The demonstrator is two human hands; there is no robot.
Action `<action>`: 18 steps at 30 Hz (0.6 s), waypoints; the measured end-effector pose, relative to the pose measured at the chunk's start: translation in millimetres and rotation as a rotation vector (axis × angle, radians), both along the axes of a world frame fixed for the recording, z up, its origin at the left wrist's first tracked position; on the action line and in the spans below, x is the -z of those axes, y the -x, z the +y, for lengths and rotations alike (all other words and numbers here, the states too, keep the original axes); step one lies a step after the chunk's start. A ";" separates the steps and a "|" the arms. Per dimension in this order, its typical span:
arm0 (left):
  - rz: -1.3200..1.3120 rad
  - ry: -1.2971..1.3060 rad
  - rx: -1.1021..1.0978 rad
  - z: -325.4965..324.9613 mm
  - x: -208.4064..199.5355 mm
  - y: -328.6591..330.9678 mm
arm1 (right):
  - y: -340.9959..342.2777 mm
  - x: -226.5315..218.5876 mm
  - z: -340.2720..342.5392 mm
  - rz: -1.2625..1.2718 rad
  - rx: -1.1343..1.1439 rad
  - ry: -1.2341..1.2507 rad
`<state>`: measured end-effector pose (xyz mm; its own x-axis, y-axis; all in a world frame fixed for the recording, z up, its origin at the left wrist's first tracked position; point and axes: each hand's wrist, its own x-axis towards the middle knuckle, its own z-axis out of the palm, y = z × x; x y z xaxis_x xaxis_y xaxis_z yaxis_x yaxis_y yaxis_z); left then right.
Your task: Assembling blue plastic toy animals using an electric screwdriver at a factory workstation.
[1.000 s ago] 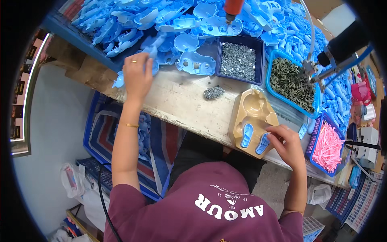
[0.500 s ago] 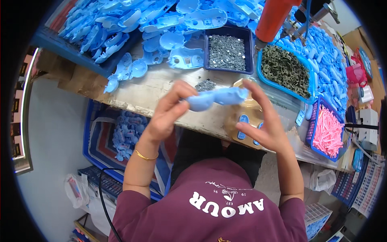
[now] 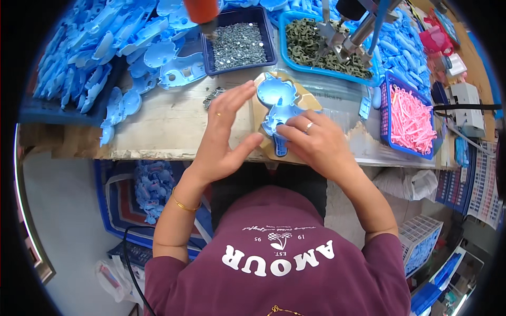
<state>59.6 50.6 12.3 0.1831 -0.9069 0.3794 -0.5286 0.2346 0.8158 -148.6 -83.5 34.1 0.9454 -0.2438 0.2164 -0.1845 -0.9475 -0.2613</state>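
A light blue plastic toy shell lies hollow side up on a tan holding block near the front edge of the table. Its round upper part and narrow lower end both show. My right hand is on the lower right part of the shell, fingers bent and pressed together there; the fingertips are partly hidden. To the left of the shell, my left hand is held up with thumb and fingers apart and nothing in it. A small heap of screws lies beyond the left fingers.
Behind the block stand a dark tray of small metal screws and a blue tray of dark metal clips. An orange tool and a metal clamp arm hang over them. Blue shells pile left; a pink-parts basket stands right.
The blue shell has gone from my left hand onto the tan block, hollow side up. My left hand has let go; my right hand has come down onto the shell. The view has shifted right.
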 end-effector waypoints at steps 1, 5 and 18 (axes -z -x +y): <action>-0.139 0.019 0.008 -2.1 -0.4 2.8 | 3.1 -0.1 -1.0 0.002 0.002 -0.003; -0.217 -0.037 0.054 -5.7 5.9 18.4 | 25.1 -13.5 -13.3 -0.056 0.114 -0.112; -0.510 -0.089 0.084 -42.0 16.9 55.8 | 44.3 0.2 -17.3 -0.039 0.199 -0.189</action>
